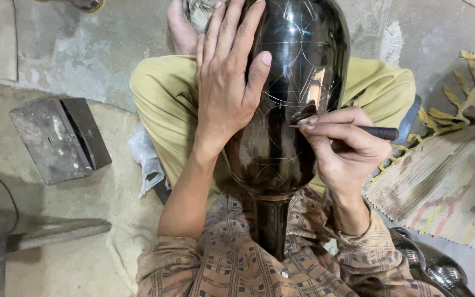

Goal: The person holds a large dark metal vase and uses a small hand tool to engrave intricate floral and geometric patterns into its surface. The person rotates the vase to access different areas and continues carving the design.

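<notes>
Engraving a dark glossy metal vase [298,82] held across the lap, head view.
Left hand [226,88] lies flat on the vase's belly, fingers spread and slightly apart. Right hand [342,143] has its fingers pinched together on a slim dark engraving tool [377,132], tip touching the scored surface. Metal block [59,137] lies well apart on the floor; fringed mat [446,187] lies beside the right knee.

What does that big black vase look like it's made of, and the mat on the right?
The vase looks like metal with a glossy black coating: it mirrors light, and the scratched lines show pale. The mat looks like woven cloth, faded and striped, with a yellow fringe.
</notes>
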